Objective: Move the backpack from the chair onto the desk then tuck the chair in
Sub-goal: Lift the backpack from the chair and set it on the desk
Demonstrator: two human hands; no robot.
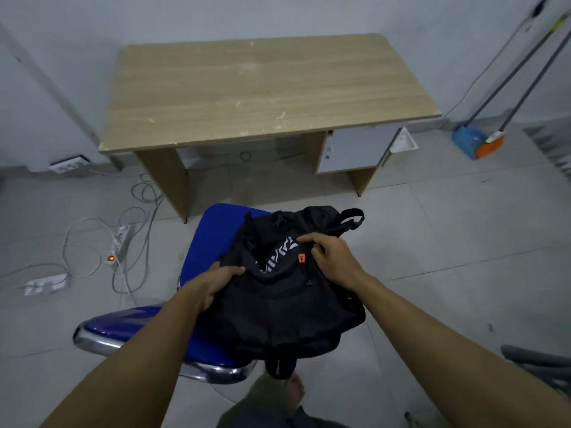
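Note:
A black backpack (278, 307) with white lettering and a small orange tag lies over the blue chair (207, 242), whose seat faces the desk. My left hand (216, 282) grips the backpack's left side. On the upper right of the backpack, my right hand (330, 257) pinches the fabric beside the orange tag. A strap loop hangs off the near edge of the backpack. The wooden desk (262, 88) stands beyond the chair against the wall, its top bare.
A white power strip (119, 244) and loose cables lie on the tiled floor at left. A broom and dustpan (477, 142) lean on the wall at right. The chair's chrome back rail (99, 339) is near me. A grey object (540, 366) sits at lower right.

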